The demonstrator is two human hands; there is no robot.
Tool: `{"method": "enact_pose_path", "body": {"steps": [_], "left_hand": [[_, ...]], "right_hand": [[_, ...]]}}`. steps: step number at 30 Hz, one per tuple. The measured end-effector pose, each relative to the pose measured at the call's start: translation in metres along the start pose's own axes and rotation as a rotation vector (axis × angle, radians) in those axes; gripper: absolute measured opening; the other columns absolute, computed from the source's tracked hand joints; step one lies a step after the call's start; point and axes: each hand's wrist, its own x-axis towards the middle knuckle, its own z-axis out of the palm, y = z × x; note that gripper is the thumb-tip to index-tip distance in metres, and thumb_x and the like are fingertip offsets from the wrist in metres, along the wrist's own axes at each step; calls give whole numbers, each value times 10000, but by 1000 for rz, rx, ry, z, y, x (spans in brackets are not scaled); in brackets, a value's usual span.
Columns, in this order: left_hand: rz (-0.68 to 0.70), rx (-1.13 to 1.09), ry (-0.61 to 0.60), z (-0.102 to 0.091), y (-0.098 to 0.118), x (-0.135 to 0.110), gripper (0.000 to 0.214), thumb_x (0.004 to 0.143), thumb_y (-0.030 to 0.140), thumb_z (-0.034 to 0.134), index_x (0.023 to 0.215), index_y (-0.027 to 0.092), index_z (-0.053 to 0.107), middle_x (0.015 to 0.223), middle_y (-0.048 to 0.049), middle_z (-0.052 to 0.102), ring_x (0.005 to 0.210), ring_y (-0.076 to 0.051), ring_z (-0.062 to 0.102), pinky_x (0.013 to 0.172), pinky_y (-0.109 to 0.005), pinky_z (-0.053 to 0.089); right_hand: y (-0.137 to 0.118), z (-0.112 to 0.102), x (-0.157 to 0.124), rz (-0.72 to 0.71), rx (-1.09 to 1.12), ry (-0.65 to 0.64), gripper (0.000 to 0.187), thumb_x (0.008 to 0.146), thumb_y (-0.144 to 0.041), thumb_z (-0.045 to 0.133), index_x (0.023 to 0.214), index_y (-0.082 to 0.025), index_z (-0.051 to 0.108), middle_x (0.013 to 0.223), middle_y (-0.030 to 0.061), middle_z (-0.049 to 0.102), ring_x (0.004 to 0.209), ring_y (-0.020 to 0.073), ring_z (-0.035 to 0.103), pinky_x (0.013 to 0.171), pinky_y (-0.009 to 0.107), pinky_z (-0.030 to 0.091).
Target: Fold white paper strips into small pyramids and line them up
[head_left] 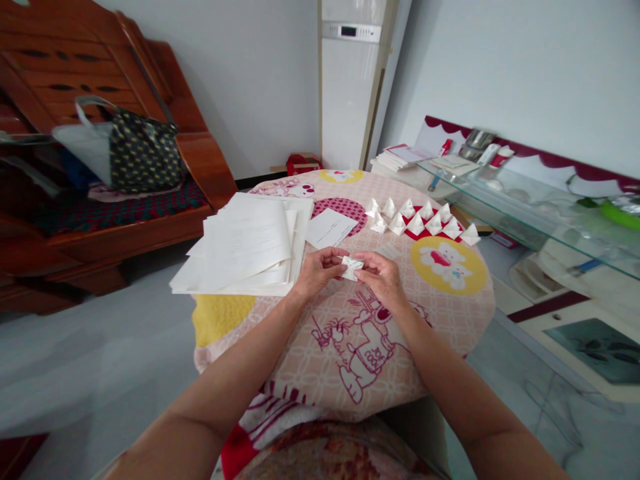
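Note:
Both my hands hold one small folded paper [353, 268] a little above the cloth-covered round table. My left hand [320, 270] pinches its left side between thumb and fingers. On the right side, my right hand [381, 272] grips it the same way. Faint printed marks show on the white paper. Just beyond my hands lies a loose paper sheet [330, 228] with a few lines of print. To the right stand several small folded paper pieces [397, 224] with pointed tops, set out in two rows. A paper stack [245, 243] lies to the left of my hands.
The table's patterned cloth [305, 360] reaches over the edge near me. At left is a wooden bench [205, 167] with a dark patterned bag [145, 150] on it. A glass shelf [540, 227] with various items stands close on the right. Behind the table rises a white standing unit [353, 93].

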Motion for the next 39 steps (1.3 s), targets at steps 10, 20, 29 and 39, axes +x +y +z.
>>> {"method": "enact_pose_path", "body": {"steps": [10, 20, 29, 39], "left_hand": [[-13, 126, -48, 1, -6, 1, 334, 676, 223, 778, 981, 110, 701, 774, -34, 719, 660, -124, 659, 605, -220, 526], [-5, 262, -100, 2, -4, -2, 262, 698, 190, 734, 949, 116, 733, 783, -31, 718, 675, -116, 642, 615, -208, 492], [-73, 233, -84, 2, -4, -1, 250, 684, 175, 738, 925, 108, 754, 724, -31, 724, 627, -112, 626, 588, -205, 472], [-139, 57, 20, 0, 2, 0, 320, 607, 232, 813, 896, 106, 756, 733, -34, 724, 603, -114, 621, 558, -218, 485]], "right_hand": [[4, -1, 3, -6, -55, 28, 162, 663, -318, 732, 747, -197, 666, 656, 2, 674, 585, 158, 613, 565, 271, 505], [1, -4, 4, 95, -134, -3, 174, 639, -346, 727, 657, -186, 660, 614, 11, 654, 569, 147, 568, 538, 259, 452], [6, 0, 3, 136, -106, 63, 187, 614, -340, 749, 625, -186, 643, 562, -5, 627, 510, 121, 533, 479, 234, 417], [-5, -4, -1, 373, 66, -131, 365, 683, -492, 799, 731, -147, 689, 582, 64, 700, 483, 163, 660, 438, 231, 534]]}}
